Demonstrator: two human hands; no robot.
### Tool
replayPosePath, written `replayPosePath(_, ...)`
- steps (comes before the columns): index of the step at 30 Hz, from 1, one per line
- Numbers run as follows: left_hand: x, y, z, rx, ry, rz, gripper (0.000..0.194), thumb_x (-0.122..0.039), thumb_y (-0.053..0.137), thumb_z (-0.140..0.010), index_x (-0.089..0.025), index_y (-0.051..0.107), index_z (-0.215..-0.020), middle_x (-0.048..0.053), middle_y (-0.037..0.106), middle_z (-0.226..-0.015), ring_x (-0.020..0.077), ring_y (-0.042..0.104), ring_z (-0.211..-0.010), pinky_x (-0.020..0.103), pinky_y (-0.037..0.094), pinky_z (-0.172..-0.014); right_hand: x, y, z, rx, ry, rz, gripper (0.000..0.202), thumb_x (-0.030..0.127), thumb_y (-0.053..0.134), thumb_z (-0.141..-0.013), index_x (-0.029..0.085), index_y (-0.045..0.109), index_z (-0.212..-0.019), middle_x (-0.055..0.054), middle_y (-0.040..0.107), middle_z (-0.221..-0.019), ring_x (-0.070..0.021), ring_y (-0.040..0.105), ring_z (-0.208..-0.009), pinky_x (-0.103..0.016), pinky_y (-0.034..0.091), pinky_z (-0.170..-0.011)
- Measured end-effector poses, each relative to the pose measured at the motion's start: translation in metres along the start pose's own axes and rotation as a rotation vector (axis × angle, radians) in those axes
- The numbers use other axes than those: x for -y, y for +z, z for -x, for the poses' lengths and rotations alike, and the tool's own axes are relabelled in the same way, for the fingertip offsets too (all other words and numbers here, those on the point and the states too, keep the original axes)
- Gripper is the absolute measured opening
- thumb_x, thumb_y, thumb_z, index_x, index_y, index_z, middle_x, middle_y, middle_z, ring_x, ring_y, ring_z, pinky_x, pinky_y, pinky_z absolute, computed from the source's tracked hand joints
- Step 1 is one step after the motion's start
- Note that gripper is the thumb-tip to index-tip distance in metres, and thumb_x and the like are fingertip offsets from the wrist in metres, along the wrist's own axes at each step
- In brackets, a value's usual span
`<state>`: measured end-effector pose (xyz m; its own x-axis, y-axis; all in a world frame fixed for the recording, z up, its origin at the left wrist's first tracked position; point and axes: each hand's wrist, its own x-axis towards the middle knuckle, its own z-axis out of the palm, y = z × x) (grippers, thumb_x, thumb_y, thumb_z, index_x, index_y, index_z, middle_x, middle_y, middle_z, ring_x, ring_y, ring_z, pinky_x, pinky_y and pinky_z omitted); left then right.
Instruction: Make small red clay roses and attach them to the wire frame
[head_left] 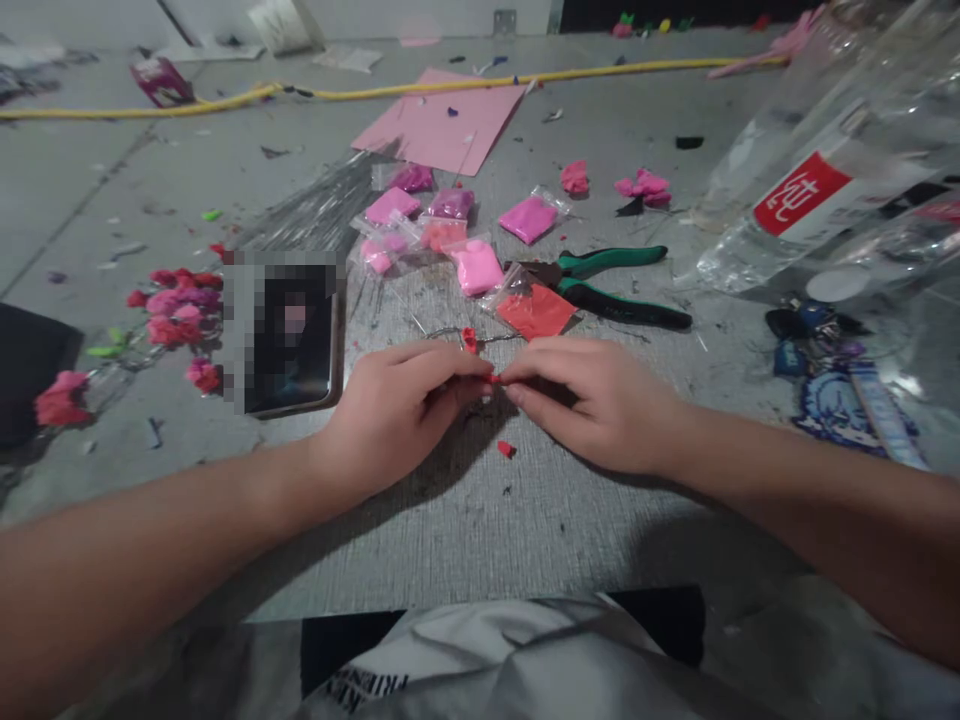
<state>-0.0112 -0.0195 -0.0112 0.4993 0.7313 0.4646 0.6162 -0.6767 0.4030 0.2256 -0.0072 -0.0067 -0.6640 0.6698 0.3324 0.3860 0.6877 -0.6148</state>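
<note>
The left hand point(409, 400) and right hand point(600, 400) pinch a small red piece point(492, 379) between them, toward the near edge of the grey worktop point(427, 560). A red scrap point(506, 450) lies closer to that edge; green-handled pliers point(579, 266) lie beyond.

the left hand point(397, 400) and right hand point(600, 400) face each other, backs up, their fingertips nearly meeting. the left thumb point(448, 408) and index finger point(450, 362) pinch; the right thumb point(541, 412) sits close below its index finger, and whether they fully close is unclear. behind the fingers, each wrist lies low, both bare forearms point(187, 535) spreading outward and back toward the body.
</note>
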Motion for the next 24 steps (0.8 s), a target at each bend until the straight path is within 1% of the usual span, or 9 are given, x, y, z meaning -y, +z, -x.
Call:
replayPosePath(2,-0.002,0.001,0.001,-0.021,0.017,0.004,0.009,-0.017,0.073,-0.093,-0.016,0.077,-0.101,0.003,0.081,-0.089,0.0133,0.076,-0.080,0.021,0.057,-0.078,0.003,0.003,0.001,-0.027,0.010,-0.045,0.015,0.020,0.061,-0.100,0.011,0.073,-0.102,-0.005,0.072,-0.089,-0.0141,0.064,-0.082,-0.026,0.047,-0.075)
replayPosePath(4,-0.002,0.002,0.001,-0.028,0.052,0.026,0.009,-0.019,0.075,-0.092,-0.017,0.078,-0.101,0.002,0.081,-0.089,0.0129,0.076,-0.078,0.020,0.058,-0.077,0.005,0.005,0.001,-0.041,0.028,-0.074,0.014,0.020,0.063,-0.099,0.011,0.074,-0.100,-0.004,0.072,-0.086,-0.0127,0.063,-0.079,-0.024,0.046,-0.072)
replayPosePath(10,-0.001,0.001,0.002,-0.057,0.155,0.056,0.010,-0.015,0.074,-0.092,-0.016,0.078,-0.101,0.004,0.082,-0.094,0.0134,0.078,-0.084,0.020,0.061,-0.080,0.007,0.007,0.001,-0.066,0.104,-0.105,0.010,0.019,0.068,-0.095,0.013,0.075,-0.098,-0.002,0.073,-0.085,-0.0105,0.063,-0.074,-0.022,0.047,-0.067)
replayPosePath(13,-0.002,0.000,0.003,-0.049,0.166,0.063,0.013,-0.013,0.073,-0.092,-0.016,0.078,-0.104,0.006,0.082,-0.097,0.0142,0.078,-0.087,0.021,0.062,-0.081,0.009,0.006,0.001,-0.089,0.127,-0.118,0.007,0.016,0.069,-0.093,0.012,0.075,-0.096,-0.001,0.071,-0.081,-0.0090,0.062,-0.070,-0.021,0.046,-0.064)
replayPosePath(16,-0.002,0.002,0.004,-0.052,0.158,0.072,0.018,-0.013,0.073,-0.092,-0.017,0.076,-0.109,0.006,0.082,-0.099,0.0152,0.078,-0.088,0.023,0.063,-0.082,0.011,0.004,0.001,-0.091,0.120,-0.113,0.004,0.012,0.069,-0.090,0.012,0.073,-0.088,0.001,0.069,-0.075,-0.0081,0.059,-0.067,-0.020,0.045,-0.062)
replayPosePath(18,-0.001,0.003,0.004,-0.066,0.183,0.101,0.018,-0.011,0.072,-0.092,-0.018,0.075,-0.108,0.006,0.081,-0.099,0.0146,0.078,-0.088,0.022,0.063,-0.081,0.012,0.003,0.000,-0.072,0.124,-0.125,0.006,0.009,0.069,-0.087,0.013,0.072,-0.084,0.001,0.067,-0.073,-0.0078,0.058,-0.066,-0.020,0.043,-0.062)
replayPosePath(20,-0.002,0.003,0.005,-0.064,0.224,0.146,0.015,-0.008,0.072,-0.091,-0.017,0.074,-0.102,0.005,0.080,-0.098,0.0136,0.077,-0.086,0.021,0.062,-0.080,0.014,0.002,0.000,-0.037,0.135,-0.169,0.007,0.007,0.068,-0.085,0.013,0.070,-0.081,0.003,0.065,-0.072,-0.0074,0.057,-0.065,-0.020,0.042,-0.061)
replayPosePath(22,-0.006,-0.001,0.006,-0.038,0.245,0.191,0.012,-0.007,0.073,-0.089,-0.016,0.073,-0.098,0.006,0.079,-0.095,0.0131,0.076,-0.084,0.021,0.062,-0.078,0.016,0.001,0.000,0.008,0.140,-0.241,0.008,0.007,0.066,-0.084,0.014,0.066,-0.079,0.004,0.063,-0.070,-0.0070,0.055,-0.064,-0.020,0.040,-0.059)
replayPosePath(24,-0.012,-0.006,0.006,0.011,0.240,0.231,0.014,-0.007,0.074,-0.089,-0.016,0.073,-0.100,0.006,0.078,-0.095,0.0131,0.075,-0.084,0.021,0.062,-0.078,0.018,0.000,0.001,0.053,0.132,-0.310,0.011,0.006,0.062,-0.082,0.015,0.061,-0.076,0.005,0.057,-0.068,-0.0068,0.051,-0.063,-0.020,0.038,-0.058)
